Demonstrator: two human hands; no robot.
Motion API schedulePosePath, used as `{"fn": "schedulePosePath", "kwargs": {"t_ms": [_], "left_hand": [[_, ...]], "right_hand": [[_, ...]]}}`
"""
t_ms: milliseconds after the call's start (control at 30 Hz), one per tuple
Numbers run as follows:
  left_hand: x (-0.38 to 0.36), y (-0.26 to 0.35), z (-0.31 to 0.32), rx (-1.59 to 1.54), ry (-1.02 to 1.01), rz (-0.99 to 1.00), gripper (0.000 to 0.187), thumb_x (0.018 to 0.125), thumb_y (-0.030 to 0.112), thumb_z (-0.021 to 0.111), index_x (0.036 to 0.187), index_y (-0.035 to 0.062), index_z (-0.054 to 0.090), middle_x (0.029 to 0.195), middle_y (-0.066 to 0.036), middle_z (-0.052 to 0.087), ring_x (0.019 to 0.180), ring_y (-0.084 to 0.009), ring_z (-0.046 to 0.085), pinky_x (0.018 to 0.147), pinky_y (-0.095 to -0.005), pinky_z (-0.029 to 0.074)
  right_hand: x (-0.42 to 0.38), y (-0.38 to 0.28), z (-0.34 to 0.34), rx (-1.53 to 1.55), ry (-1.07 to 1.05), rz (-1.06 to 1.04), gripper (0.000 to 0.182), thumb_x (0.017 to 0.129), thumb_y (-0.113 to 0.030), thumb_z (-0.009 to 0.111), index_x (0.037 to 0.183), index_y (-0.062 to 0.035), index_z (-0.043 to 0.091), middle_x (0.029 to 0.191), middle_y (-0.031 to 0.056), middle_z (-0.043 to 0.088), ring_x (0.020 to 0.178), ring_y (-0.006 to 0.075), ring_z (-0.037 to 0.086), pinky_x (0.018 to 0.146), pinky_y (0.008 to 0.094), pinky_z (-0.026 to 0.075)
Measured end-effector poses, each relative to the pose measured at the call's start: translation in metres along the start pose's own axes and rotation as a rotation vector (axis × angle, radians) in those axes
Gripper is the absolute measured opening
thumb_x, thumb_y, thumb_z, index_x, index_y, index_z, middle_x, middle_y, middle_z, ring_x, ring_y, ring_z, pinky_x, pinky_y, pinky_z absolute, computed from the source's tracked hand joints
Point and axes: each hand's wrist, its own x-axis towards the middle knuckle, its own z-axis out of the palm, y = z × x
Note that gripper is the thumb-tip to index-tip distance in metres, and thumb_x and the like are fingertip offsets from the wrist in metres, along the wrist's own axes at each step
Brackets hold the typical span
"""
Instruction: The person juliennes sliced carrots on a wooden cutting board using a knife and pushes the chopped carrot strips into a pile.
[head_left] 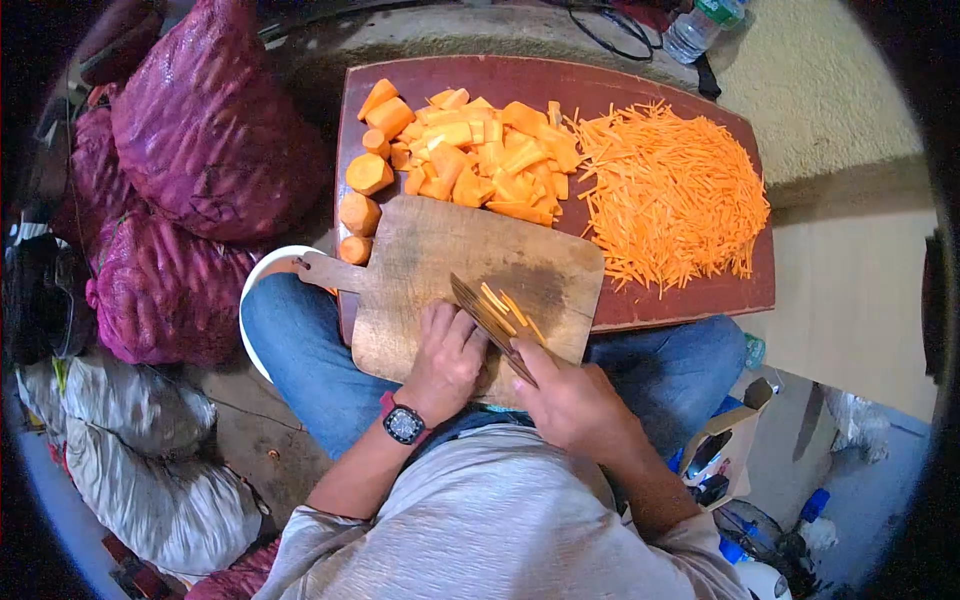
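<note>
My right hand (pixel 565 400) grips a knife (pixel 486 318), its blade slanting up and left over the wooden cutting board (pixel 410 250). Curled close to the blade's left side, the fingers of my left hand (pixel 446 350) press down on the board; whatever lies beneath them is hidden. A few thin carrot strips (pixel 510 305) lie just right of the blade. Beyond the board is a heap of flat carrot slices (pixel 490 150), with thick carrot chunks (pixel 368 174) along its left. A large pile of shredded carrot (pixel 670 195) spreads to the right.
The board rests partly on a low reddish table (pixel 640 318) and over my lap. Purple mesh sacks (pixel 215 120) stand at the left, with white sacks (pixel 150 470) below them. A plastic bottle (pixel 700 30) lies top right; an open carton (pixel 735 440) sits lower right.
</note>
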Motion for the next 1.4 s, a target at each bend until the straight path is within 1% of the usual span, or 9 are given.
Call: {"fn": "schedulePosePath", "kwargs": {"t_ms": [100, 300, 367, 433, 467, 533, 700, 833, 1400], "left_hand": [[-0.007, 0.000, 0.003, -0.013, -0.025, -0.043, 0.027, 0.078, 0.007, 0.067, 0.102, -0.0047, 0.070, 0.105, -0.019, 0.059, 0.104, -0.0399, 0.056, 0.094, -0.0530, 0.047], [0.002, 0.004, -0.002, -0.050, -0.004, -0.068, 0.040, 0.063, 0.004, 0.079, 0.101, -0.0027, 0.069, 0.103, -0.019, 0.057, 0.101, -0.0418, 0.055, 0.093, -0.0559, 0.046], [0.002, 0.002, 0.000, -0.052, 0.004, -0.048, 0.040, 0.063, 0.004, 0.079, 0.101, -0.0024, 0.068, 0.104, -0.019, 0.058, 0.101, -0.0419, 0.055, 0.093, -0.0557, 0.047], [0.000, 0.003, -0.001, -0.057, 0.011, -0.058, 0.039, 0.064, 0.004, 0.079, 0.101, -0.0022, 0.068, 0.104, -0.019, 0.058, 0.102, -0.0420, 0.055, 0.093, -0.0556, 0.047], [0.000, 0.003, -0.002, -0.052, -0.004, -0.070, 0.041, 0.063, 0.003, 0.079, 0.101, -0.0023, 0.068, 0.105, -0.019, 0.058, 0.102, -0.0418, 0.055, 0.093, -0.0554, 0.047], [0.001, 0.005, -0.001, -0.048, -0.015, -0.079, 0.042, 0.062, 0.003, 0.079, 0.102, -0.0024, 0.068, 0.105, -0.019, 0.058, 0.102, -0.0417, 0.056, 0.093, -0.0552, 0.047], [-0.002, 0.001, -0.001, -0.065, 0.012, -0.057, 0.051, 0.057, 0.003, 0.083, 0.106, -0.0022, 0.069, 0.108, -0.019, 0.059, 0.103, -0.0409, 0.056, 0.095, -0.0542, 0.046], [-0.001, 0.004, -0.001, -0.065, 0.004, -0.088, 0.054, 0.056, 0.003, 0.083, 0.107, -0.0025, 0.069, 0.109, -0.019, 0.060, 0.104, -0.0411, 0.056, 0.095, -0.0541, 0.045], [-0.001, 0.003, -0.003, -0.056, 0.018, -0.091, 0.048, 0.059, 0.004, 0.079, 0.105, -0.0039, 0.069, 0.102, -0.019, 0.060, 0.099, -0.0408, 0.057, 0.091, -0.0514, 0.046]], "right_hand": [[-0.020, 0.002, -0.002, 0.013, 0.006, -0.052, 0.049, 0.103, -0.020, 0.066, 0.145, -0.0006, 0.051, 0.108, 0.0307, 0.074, 0.098, 0.0501, 0.073, 0.081, 0.0555, 0.060], [0.001, 0.003, 0.006, 0.013, 0.056, -0.066, 0.047, 0.103, -0.019, 0.066, 0.144, -0.0009, 0.050, 0.112, 0.0305, 0.073, 0.094, 0.0507, 0.073, 0.077, 0.0561, 0.060], [-0.004, 0.004, 0.003, -0.031, 0.046, -0.079, 0.046, 0.103, -0.019, 0.066, 0.143, -0.0009, 0.051, 0.113, 0.0305, 0.073, 0.094, 0.0504, 0.073, 0.076, 0.0555, 0.060], [-0.024, 0.005, -0.002, -0.008, 0.101, -0.218, 0.043, 0.104, -0.018, 0.065, 0.141, -0.0011, 0.050, 0.112, 0.0310, 0.073, 0.099, 0.0509, 0.072, 0.077, 0.0563, 0.059], [-0.019, 0.005, 0.002, -0.010, 0.093, -0.218, 0.043, 0.104, -0.018, 0.065, 0.141, -0.0011, 0.050, 0.112, 0.0310, 0.073, 0.099, 0.0509, 0.072, 0.077, 0.0563, 0.059], [-0.004, 0.003, 0.009, 0.044, 0.063, -0.066, 0.044, 0.104, -0.018, 0.065, 0.142, -0.0009, 0.050, 0.112, 0.0312, 0.073, 0.102, 0.0506, 0.071, 0.078, 0.0560, 0.059], [-0.008, -0.002, -0.004, 0.086, 0.001, -0.031, 0.043, 0.104, -0.018, 0.066, 0.141, -0.0007, 0.052, 0.111, 0.0322, 0.072, 0.103, 0.0513, 0.071, 0.081, 0.0569, 0.058], [-0.009, 0.005, 0.009, 0.167, 0.050, -0.005, 0.043, 0.104, -0.019, 0.065, 0.142, -0.0025, 0.052, 0.111, 0.0325, 0.072, 0.103, 0.0521, 0.071, 0.083, 0.0574, 0.058], [0.004, 0.001, 0.001, 0.141, 0.029, -0.035, 0.045, 0.103, -0.015, 0.067, 0.144, -0.0022, 0.055, 0.108, 0.0311, 0.073, 0.101, 0.0521, 0.072, 0.081, 0.0549, 0.058]]}}
